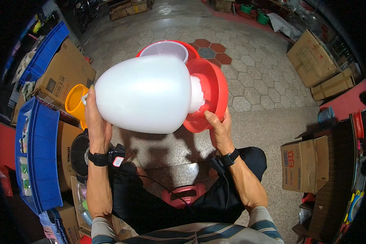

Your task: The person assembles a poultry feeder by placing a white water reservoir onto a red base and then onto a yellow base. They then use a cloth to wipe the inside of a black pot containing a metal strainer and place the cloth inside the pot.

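Above my lap I hold a poultry drinker lying on its side. Its rounded white plastic jar (144, 95) points left, and its short neck sits in the red drinker base (218, 83) on the right. My left hand (96, 122) is curled round the closed end of the jar, beside a small white loop handle; part of its fingers is hidden behind the jar. My right hand (220, 130) grips the rim of the red base, with the thumb pressed on its inner side. I cannot tell whether the neck is fully locked into the base.
Beyond the drinker, a pale basin (166, 48) rests in a red one (195, 52) on the tiled floor. An orange bucket (74, 97), blue crates (42, 158) and cartons stand at the left. More cartons (309, 164) line the right. A pink stool (197, 191) shows between my legs.
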The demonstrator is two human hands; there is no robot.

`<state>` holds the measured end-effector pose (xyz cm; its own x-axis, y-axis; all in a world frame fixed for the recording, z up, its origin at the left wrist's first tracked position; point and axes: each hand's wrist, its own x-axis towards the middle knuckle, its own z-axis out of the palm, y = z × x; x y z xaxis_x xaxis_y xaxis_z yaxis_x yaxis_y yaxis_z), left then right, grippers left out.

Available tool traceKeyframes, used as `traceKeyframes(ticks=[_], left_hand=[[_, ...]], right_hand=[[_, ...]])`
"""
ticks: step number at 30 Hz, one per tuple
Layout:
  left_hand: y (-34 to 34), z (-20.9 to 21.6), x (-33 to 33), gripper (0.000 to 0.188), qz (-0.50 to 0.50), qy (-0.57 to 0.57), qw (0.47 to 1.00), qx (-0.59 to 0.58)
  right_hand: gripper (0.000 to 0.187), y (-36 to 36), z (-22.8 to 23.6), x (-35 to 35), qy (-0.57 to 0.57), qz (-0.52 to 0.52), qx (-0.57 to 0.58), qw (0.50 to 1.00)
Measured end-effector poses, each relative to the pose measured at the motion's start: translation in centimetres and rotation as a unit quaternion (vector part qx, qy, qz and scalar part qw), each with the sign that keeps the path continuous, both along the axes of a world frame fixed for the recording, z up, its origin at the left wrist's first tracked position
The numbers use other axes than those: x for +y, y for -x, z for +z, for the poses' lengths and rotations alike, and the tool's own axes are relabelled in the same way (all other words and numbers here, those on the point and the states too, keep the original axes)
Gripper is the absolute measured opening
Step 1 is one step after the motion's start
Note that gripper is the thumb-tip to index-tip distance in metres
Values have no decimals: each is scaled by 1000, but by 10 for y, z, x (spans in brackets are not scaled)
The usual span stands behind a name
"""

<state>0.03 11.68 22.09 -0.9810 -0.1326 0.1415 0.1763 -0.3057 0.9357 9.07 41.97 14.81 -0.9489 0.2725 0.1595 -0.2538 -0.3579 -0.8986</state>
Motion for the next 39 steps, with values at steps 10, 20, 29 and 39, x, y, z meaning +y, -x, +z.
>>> traceKeyframes(ticks=[10,20,29,39], left_hand=[[11,-13,-12,49,16,-13,995,-99],[20,-28,-16,40,22,-40,995,-85],[10,-31,-16,42,45,51,998,16],[18,-48,-35,58,125,322,923,170]], right_hand=[[62,0,0,-7,-97,-31,13,995],[68,-2,-5,-10,-108,-22,10,994],[68,-4,-6,-8,-102,-15,6,995],[70,-3,-11,-4,-89,-10,-5,996]])
